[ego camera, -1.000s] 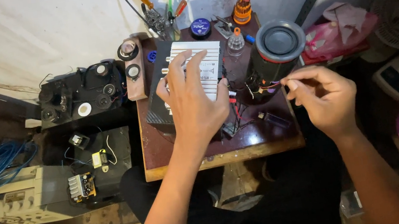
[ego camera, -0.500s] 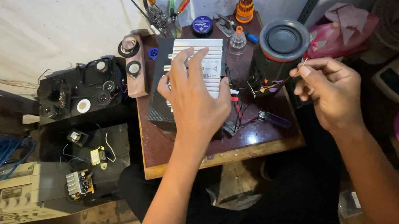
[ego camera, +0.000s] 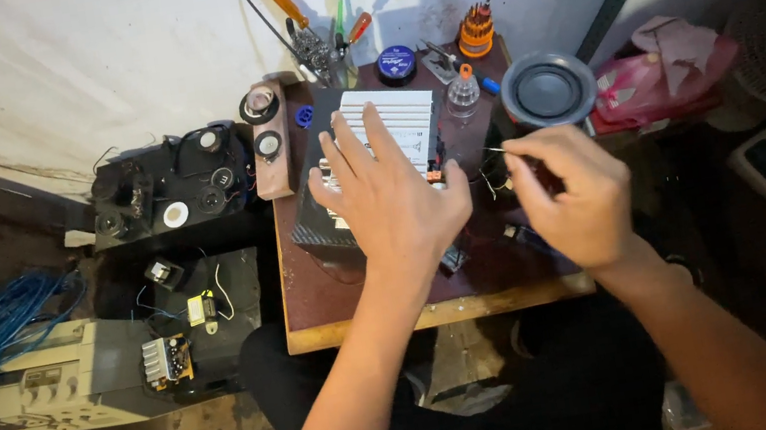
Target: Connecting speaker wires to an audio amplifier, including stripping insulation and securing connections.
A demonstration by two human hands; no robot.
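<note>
On the small brown wooden table (ego camera: 316, 306), we press our left hand (ego camera: 391, 199) flat, fingers spread, steadying the black-and-white finned electronic box (ego camera: 389, 118) while our right hand (ego camera: 572, 192) pinches a thin wire (ego camera: 495, 150), which wants guiding gently.

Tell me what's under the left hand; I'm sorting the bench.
The left hand lies flat on a black box with a white ribbed top. The box's middle and near part are covered.

We find bare table (ego camera: 356, 305) along the near edge; farther back, the round speaker (ego camera: 547, 89), small bottle (ego camera: 461, 92) and screwdriver cup (ego camera: 319, 58) obstruct passage.
</note>
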